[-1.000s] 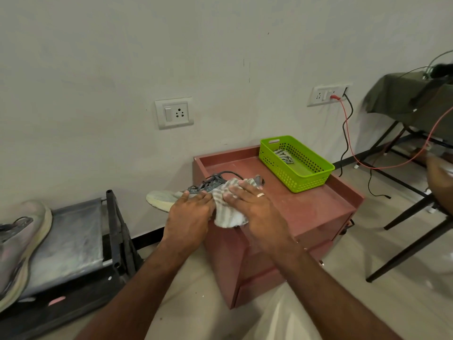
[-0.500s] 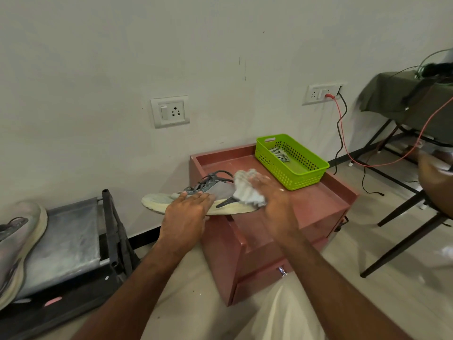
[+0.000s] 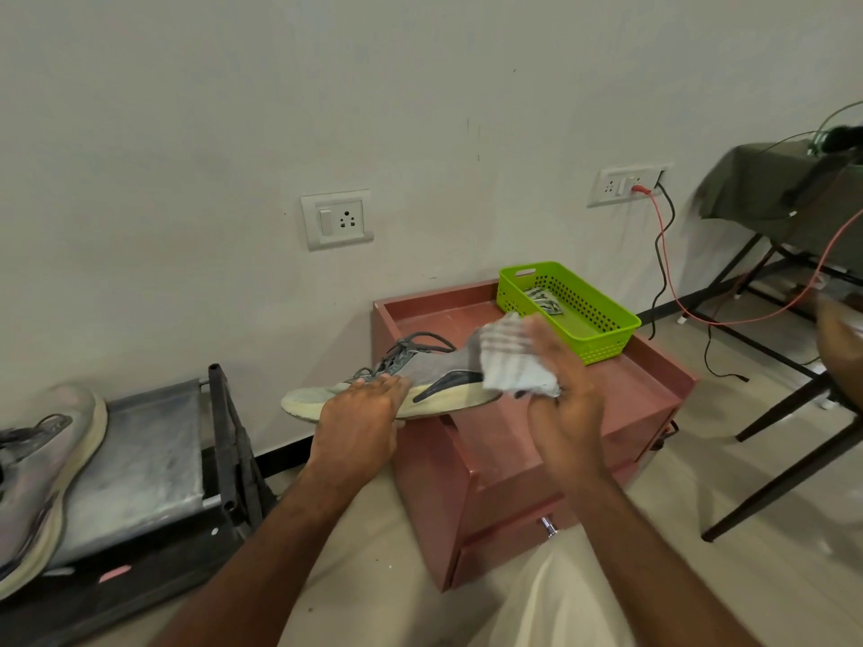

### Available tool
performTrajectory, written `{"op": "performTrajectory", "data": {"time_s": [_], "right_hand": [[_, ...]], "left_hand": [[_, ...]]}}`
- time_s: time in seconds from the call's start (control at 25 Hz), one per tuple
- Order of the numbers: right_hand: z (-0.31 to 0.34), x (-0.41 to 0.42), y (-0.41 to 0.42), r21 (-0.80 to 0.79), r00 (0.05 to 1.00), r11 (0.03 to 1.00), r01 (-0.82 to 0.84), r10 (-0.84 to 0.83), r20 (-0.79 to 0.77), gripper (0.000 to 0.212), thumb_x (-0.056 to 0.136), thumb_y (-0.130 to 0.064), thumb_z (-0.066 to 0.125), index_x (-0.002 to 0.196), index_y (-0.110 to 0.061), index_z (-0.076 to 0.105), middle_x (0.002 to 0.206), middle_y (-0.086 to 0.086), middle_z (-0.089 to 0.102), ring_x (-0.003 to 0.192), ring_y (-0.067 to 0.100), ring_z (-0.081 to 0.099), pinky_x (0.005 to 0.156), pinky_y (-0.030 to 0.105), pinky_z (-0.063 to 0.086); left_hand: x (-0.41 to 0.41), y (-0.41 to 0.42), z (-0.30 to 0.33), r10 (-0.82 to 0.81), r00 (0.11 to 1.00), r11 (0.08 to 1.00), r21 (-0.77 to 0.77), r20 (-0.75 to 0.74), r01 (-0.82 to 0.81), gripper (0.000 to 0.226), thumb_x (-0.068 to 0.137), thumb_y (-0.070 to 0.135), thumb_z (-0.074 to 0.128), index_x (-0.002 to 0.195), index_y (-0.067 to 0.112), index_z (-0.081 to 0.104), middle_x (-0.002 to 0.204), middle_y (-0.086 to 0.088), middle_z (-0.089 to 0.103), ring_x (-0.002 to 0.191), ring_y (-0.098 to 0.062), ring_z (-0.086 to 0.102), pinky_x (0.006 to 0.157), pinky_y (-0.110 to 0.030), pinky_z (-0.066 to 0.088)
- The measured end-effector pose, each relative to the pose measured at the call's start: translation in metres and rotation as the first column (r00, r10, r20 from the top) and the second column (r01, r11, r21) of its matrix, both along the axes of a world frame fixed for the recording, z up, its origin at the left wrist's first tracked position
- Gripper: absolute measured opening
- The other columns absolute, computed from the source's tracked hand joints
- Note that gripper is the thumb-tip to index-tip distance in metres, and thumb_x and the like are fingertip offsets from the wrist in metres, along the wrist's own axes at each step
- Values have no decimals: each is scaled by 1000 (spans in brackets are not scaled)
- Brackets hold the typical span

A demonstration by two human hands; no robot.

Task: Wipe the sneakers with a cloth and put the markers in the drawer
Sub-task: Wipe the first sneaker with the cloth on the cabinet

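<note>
The right hand (image 3: 558, 394) is motion-blurred, so its finger positions are hard to read; it appears to clutch the striped cloth (image 3: 511, 361) against the heel end of the grey sneaker (image 3: 401, 380), which the cloth covers. The left hand (image 3: 359, 417) lies flat with fingers extended, pressing the sneaker's side near the midsole. The sneaker sits at the red table's (image 3: 630, 394) 9 o'clock edge, its toe overhanging toward the wall side. A second sneaker (image 3: 42, 469), blurred and cut off by the frame's left border, rests on a dark rack (image 3: 154, 455) at 9 o'clock of the table. The green basket (image 3: 602, 338) stands at the table's 1 o'clock corner; its striped contents are too small to identify. A drawer knob (image 3: 547, 526) shows on the table's front. No legible writing appears on either shoe.
</note>
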State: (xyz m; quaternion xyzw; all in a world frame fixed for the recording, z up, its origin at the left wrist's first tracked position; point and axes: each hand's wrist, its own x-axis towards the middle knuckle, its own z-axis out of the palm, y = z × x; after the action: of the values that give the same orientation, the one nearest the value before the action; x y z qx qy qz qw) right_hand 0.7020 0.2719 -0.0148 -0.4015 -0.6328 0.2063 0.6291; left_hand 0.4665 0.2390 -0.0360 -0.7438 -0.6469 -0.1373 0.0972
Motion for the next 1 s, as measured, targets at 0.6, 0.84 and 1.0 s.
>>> {"op": "performTrajectory", "data": {"time_s": [0.6, 0.84, 1.0], "right_hand": [[-30, -16, 32, -658, 991, 749, -84, -10, -137, 33, 83, 5, 59, 90, -20, 79, 84, 5, 77, 91, 38, 73, 72, 47, 61], [-15, -9, 13, 38, 952, 997, -65, 51, 301, 61, 76, 18, 69, 130, -11, 66, 137, 5, 62, 133, 17, 54, 113, 33, 40], [-28, -10, 28, -5, 834, 997, 74, -59, 549, 58, 70, -2, 79, 125, -15, 69, 137, 7, 62, 133, 25, 53, 111, 47, 42]], "left_hand": [[-5, 1, -4, 12, 980, 1000, -29, 200, -6, 60, 80, 22, 82, 136, 21, 61, 129, -4, 70, 112, -32, 67, 82, -43, 54], [5, 8, 3, -119, 991, 990, 90, 66, 112, 64, 50, 12, 97, 109, 19, 73, 104, -3, 77, 93, -27, 75, 80, -38, 60], [25, 11, 5, -197, 980, 957, 211, -22, 197, 62, 52, 9, 92, 112, 17, 76, 105, -1, 78, 99, -21, 74, 90, -40, 58]]}}
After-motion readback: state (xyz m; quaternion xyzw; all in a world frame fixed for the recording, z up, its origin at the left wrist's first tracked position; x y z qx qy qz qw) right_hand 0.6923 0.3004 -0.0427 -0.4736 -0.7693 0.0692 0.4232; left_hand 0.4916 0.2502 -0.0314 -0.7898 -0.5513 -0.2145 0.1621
